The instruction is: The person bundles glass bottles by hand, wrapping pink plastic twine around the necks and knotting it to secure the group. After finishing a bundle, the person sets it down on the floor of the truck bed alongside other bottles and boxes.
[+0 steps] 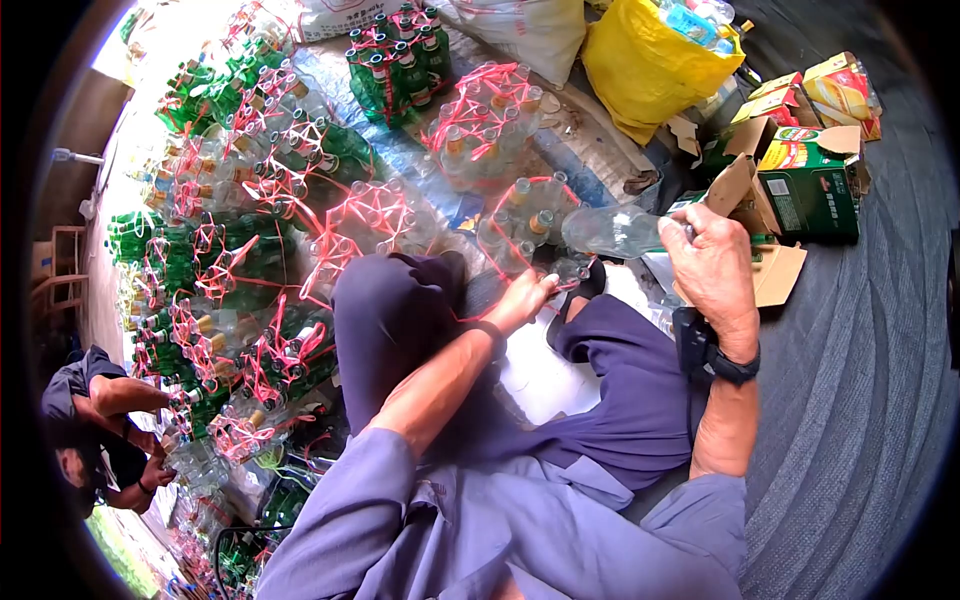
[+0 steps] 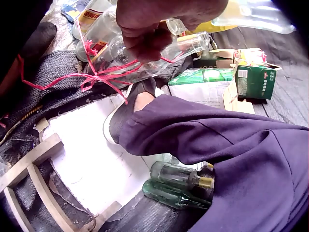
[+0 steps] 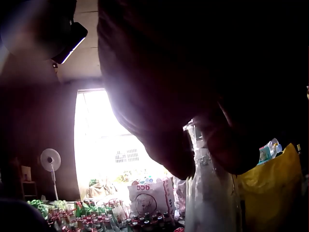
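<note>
Gripping a clear bottle (image 1: 610, 232) by its neck, the right hand (image 1: 712, 265) holds it with the base beside a tied bundle of bottles (image 1: 520, 215). Nearer the person's body, the left hand (image 1: 522, 302) is at that bundle, fingers curled by the pink string (image 2: 99, 77); I can't tell whether they pinch it. Right of the bottle grip stands a green carton (image 1: 810, 195); beyond the grip, a yellow sack (image 1: 645, 70).

The long-necked glass bottle (image 1: 608, 233) is clear and colourless, the thin plastic twine (image 2: 99, 77) pinkish red. The bulging plastic sack (image 1: 640, 65) is bright yellow, the square cardboard box (image 1: 820, 200) dark green.
</note>
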`<state>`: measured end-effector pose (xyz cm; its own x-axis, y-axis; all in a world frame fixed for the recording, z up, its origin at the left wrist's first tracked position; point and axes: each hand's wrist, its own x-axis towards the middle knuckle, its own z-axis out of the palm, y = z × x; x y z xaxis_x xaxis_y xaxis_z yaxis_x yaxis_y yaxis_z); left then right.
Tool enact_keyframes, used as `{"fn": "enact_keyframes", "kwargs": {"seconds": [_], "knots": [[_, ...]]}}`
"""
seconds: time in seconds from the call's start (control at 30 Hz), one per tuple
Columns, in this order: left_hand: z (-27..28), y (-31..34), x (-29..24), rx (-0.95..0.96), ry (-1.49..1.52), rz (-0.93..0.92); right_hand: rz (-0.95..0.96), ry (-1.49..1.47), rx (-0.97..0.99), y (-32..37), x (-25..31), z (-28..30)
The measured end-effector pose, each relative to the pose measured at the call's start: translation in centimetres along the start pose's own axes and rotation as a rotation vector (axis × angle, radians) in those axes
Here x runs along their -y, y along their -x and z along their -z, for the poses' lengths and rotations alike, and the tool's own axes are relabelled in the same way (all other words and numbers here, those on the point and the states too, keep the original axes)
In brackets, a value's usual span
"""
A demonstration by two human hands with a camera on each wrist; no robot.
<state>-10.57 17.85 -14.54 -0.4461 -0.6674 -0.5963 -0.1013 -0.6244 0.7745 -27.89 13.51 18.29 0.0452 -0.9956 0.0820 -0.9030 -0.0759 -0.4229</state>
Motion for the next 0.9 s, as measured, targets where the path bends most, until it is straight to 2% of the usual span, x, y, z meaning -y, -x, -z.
{"fn": "enact_keyframes", "kwargs": {"seconds": [0.07,0.13,0.43,0.57,0.67,0.73,0.77,0.83,0.9], "knots": [[-0.2,-1.1,1.8,-0.002,0.019,-0.010,0.023,0.015,0.016,-0.2,-0.2,-1.2],[-0.7,-1.9,2.8,-0.105,0.079,-0.230,0.086,0.084,0.044,-0.4,-0.8,-2.7],[-0.5,-0.6,1.4,-0.095,0.043,-0.250,0.120,0.136,0.232,-1.4,-3.0,-8.0],[-0.7,-0.8,1.4,-0.142,0.064,-0.233,0.106,0.123,0.254,-1.6,-4.0,-10.2],[-0.3,-0.2,0.5,-0.097,0.000,-0.228,0.110,0.092,0.251,-1.9,-4.1,-10.4],[0.0,0.6,-0.9,0.004,-0.064,-0.059,0.107,0.102,0.268,-2.0,-4.4,-10.4],[-0.2,1.2,-1.7,0.004,-0.064,-0.059,0.105,0.111,0.285,-2.1,-4.4,-10.4],[-0.6,3.0,-3.7,-0.150,-0.085,-0.115,0.132,0.132,0.289,-2.1,-4.2,-10.2],[-0.4,3.2,-3.9,-0.135,-0.101,-0.117,0.158,0.155,0.295,-2.0,-4.1,-10.2]]}}
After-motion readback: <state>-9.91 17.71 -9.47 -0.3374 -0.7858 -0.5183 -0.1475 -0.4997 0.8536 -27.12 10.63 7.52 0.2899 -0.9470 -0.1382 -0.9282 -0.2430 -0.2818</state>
